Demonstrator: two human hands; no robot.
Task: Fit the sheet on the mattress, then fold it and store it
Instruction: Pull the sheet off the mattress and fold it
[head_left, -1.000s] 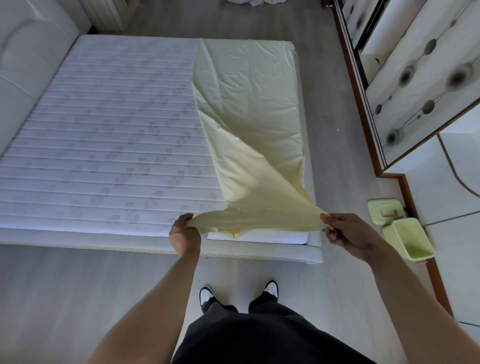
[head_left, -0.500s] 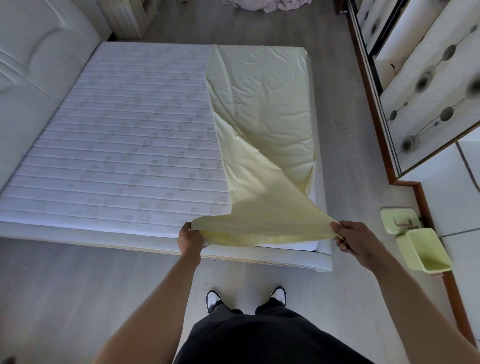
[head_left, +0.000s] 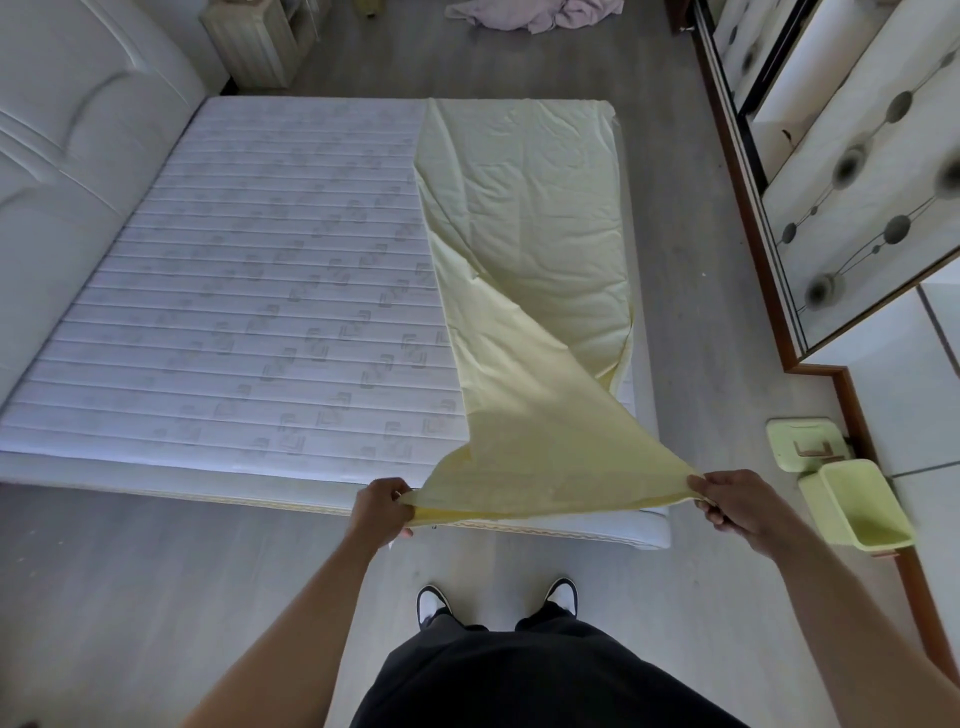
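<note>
A pale yellow sheet lies folded in a long strip over the right part of the white quilted mattress. Its near end is lifted off the bed and stretched between my hands just past the mattress's front edge. My left hand is shut on the left corner. My right hand pinches the right corner. The rest of the mattress is bare.
A pale green bin with its lid lies on the floor at the right by a wardrobe. A padded headboard stands left. A nightstand and a crumpled cloth sit beyond the bed. My shoes stand on grey floor.
I have stepped back from the bed, so more of the room shows. Both hands keep their hold and have drawn the sheet's near end past the mattress's front edge.
</note>
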